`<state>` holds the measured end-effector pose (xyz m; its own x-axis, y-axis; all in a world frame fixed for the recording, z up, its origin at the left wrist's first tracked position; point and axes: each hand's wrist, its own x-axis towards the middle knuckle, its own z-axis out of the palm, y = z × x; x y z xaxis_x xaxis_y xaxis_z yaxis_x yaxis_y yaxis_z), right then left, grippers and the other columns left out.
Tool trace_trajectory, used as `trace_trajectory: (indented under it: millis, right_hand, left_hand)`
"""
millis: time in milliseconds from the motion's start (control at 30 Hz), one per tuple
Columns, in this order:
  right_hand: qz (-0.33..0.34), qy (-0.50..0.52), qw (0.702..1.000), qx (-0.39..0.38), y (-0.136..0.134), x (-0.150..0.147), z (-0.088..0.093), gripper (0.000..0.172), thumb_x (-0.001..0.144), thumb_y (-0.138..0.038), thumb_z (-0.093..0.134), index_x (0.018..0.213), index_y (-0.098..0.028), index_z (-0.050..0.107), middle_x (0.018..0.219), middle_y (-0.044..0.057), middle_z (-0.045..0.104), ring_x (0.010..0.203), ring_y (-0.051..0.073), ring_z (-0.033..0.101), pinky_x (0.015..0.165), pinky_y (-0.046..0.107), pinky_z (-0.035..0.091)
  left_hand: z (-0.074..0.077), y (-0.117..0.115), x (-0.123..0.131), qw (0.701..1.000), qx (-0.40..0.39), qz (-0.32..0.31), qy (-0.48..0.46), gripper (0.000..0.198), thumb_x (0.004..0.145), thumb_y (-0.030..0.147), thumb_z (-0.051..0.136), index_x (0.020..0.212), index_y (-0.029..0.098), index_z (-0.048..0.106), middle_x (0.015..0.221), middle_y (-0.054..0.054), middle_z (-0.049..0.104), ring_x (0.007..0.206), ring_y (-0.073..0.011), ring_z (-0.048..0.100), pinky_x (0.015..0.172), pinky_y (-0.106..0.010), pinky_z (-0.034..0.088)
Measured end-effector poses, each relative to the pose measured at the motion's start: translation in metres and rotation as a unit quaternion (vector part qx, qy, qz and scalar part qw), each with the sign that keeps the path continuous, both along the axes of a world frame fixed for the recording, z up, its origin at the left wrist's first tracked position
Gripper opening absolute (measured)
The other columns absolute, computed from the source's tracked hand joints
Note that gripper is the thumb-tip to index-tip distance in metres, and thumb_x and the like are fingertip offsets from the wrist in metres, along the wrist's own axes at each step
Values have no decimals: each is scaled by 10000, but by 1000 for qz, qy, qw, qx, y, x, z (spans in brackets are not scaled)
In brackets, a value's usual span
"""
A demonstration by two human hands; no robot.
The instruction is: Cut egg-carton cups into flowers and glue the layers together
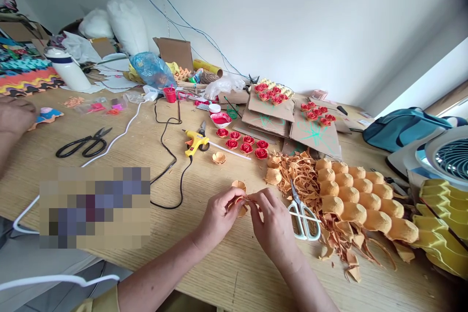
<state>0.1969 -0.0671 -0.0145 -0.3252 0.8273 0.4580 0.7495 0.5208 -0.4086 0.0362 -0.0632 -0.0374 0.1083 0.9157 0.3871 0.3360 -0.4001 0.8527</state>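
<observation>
My left hand (222, 212) and my right hand (273, 222) meet over the table, fingertips pinching a small orange egg-carton piece (241, 200) between them. My fingers hide most of it. Just behind them lies a petal-cut orange cup (239, 185), and another such cup (219, 157) sits further back. Beside my right hand rest white-handled scissors (304, 219). Several red paper roses (247, 144) stand in rows beyond, near a yellow glue gun (196, 142) with a glue stick (230, 150) by it.
An orange egg tray (360, 190) and carton scraps (303, 175) occupy the right, near a fan (451, 156). Cardboard sheets (266, 119) bear more roses. A red paint bowl (221, 119), black scissors (85, 144) and cables lie leftward. Another person's hand (14, 114) is at far left.
</observation>
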Motion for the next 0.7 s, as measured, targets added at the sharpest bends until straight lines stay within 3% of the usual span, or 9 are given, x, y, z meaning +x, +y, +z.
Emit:
trace_trajectory:
  millis: [300, 567, 700]
  right_hand:
    - [15, 58, 997, -55, 0, 2, 2, 138, 983, -196, 510, 933, -208, 638, 892, 23, 623, 698, 132, 582, 634, 248, 425]
    - [3, -100, 993, 69, -2, 2, 3, 212, 1007, -194, 441, 891, -200, 619, 812, 41, 579, 701, 174, 532, 662, 298, 377]
    - [6, -55, 998, 37, -1, 1, 5, 187, 1014, -229, 465, 915, -195, 620, 850, 46, 602, 737, 167, 564, 691, 287, 409]
  left_hand:
    - [2, -2, 1, 1000, -12, -7, -11, 118, 947, 206, 536, 874, 172, 622, 775, 0, 653, 683, -101, 587, 651, -188, 441]
    - [1, -1, 2, 999, -29, -9, -24, 75, 927, 200, 559, 879, 168, 608, 736, 15, 626, 630, -90, 551, 599, -180, 417]
    - [2, -1, 2, 1000, -28, -2, -15, 70, 921, 195, 562, 875, 170, 609, 735, 17, 624, 629, -90, 541, 600, -180, 415]
